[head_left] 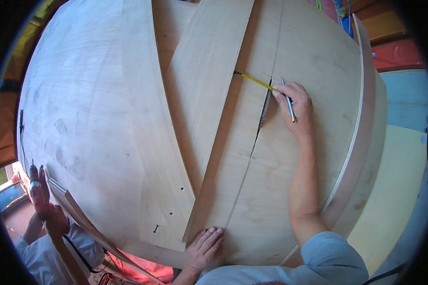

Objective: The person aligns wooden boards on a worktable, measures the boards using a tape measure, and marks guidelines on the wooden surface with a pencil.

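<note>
My right hand [294, 103] pinches a yellow measuring tape [253, 80] near its visible end, and a slim light-blue pencil [288, 102] sits between its fingers. The tape spans from the long plywood board's [213, 80] right edge to a dark slot in the plywood surface. A grey, blade-like piece with a toothed-looking edge [266, 107] stands in that slot, just left of my right hand. My left hand [207, 248] lies flat near the front edge, fingers stretched out, beside the near end of the boards.
A second plywood piece [161, 190], with holes and a screw [156, 228], overlaps the long board. An upright wooden strip [356, 118] runs along the right. At lower left, another person's hand [54, 221] holds a red drill [38, 190]. A pale yellow sheet [394, 190] lies at right.
</note>
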The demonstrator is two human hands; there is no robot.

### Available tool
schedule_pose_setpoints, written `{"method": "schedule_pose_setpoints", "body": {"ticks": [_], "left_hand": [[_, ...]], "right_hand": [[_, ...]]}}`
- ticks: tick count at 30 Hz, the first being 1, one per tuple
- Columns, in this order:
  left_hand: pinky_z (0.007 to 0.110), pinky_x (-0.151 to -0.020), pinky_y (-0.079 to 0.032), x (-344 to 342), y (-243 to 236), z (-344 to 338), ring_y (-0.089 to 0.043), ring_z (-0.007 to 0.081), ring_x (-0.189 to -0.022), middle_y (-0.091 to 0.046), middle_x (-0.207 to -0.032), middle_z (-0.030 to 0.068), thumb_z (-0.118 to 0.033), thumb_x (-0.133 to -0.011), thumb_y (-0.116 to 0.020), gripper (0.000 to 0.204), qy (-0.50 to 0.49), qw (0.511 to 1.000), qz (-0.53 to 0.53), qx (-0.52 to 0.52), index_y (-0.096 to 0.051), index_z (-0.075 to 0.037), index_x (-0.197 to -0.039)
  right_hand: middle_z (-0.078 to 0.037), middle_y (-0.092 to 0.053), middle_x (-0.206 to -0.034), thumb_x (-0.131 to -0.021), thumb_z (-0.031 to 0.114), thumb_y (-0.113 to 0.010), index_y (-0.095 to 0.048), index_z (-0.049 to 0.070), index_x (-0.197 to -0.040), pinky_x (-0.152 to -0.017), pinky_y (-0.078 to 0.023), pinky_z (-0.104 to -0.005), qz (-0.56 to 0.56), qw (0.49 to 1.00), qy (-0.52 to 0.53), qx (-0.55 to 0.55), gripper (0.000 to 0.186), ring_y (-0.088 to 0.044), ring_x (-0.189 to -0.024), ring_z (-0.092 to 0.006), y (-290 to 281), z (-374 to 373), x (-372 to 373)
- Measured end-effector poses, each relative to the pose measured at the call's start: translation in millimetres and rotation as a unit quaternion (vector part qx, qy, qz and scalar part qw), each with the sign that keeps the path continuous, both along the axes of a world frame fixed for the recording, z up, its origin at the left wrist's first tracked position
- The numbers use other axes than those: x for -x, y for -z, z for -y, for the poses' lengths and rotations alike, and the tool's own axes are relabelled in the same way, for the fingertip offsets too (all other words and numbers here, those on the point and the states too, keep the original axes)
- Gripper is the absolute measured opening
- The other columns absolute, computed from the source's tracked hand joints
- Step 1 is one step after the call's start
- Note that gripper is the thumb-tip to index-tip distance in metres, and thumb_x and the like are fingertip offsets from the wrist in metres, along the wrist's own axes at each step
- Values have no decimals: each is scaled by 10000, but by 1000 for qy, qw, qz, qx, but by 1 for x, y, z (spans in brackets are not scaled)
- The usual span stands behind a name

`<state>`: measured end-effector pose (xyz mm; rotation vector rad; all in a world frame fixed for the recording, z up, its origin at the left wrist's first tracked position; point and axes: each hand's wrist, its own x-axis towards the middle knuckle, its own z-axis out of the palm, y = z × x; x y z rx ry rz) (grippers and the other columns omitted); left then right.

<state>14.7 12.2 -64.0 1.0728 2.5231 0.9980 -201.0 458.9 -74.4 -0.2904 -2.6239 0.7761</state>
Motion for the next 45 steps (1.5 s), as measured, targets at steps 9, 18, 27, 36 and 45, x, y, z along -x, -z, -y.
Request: {"method": "schedule_pose_setpoints", "body": {"ticks": [9, 18, 27, 36, 45], "left_hand": [[478, -982, -592, 0, -36, 27, -687, 348, -1162, -707, -1317, 174, -99, -870, -863, 305, -157, 983, -90, 43, -766, -95, -1160], [691, -1283, -262, 39, -46, 78, -154, 560, -1629, -114, -1761, 352, -652, -639, -978, 1548, -248, 918, 87, 298, -78, -55, -1747], [633, -1310, -246, 40, -52, 64, -95, 549, -1643, -71, -1752, 379, -459, -580, -1033, 1590, -251, 895, 120, 349, -24, -55, -1741], [650, -1288, -254, 37, -51, 67, -100, 590, -1625, -65, -1719, 434, -417, -597, -1012, 1560, -251, 897, 135, 337, -14, -42, -1737], [661, -1276, -264, 35, -46, 69, -101, 605, -1621, -69, -1713, 452, -433, -611, -1005, 1550, -252, 900, 124, 334, -20, -46, -1744]], "right_hand": [[-144, -710, -925, -961, 101, -742, -778, 10, -1017, -829, -529, -450, 14, 1000, 17, -7, 112, -666, -907, -355, -4, 1, 0], [-124, -720, -928, -957, 102, -742, -795, 38, -1036, -822, -528, -451, -2, 1000, 9, -11, 114, -663, -899, -342, 1, -2, -1], [-113, -723, -929, -964, 124, -741, -805, 52, -1047, -834, -537, -448, 12, 1000, 16, -16, 127, -665, -908, -334, -1, 1, -1], [-118, -723, -912, -953, 119, -757, -806, 48, -1030, -824, -536, -445, -6, 1000, 11, -18, 116, -666, -895, -332, 0, -1, -1], [-114, -712, -898, -945, 119, -767, -806, 56, -1016, -814, -534, -449, -4, 1000, 17, -14, 103, -662, -887, -332, -1, -2, -2]]}}
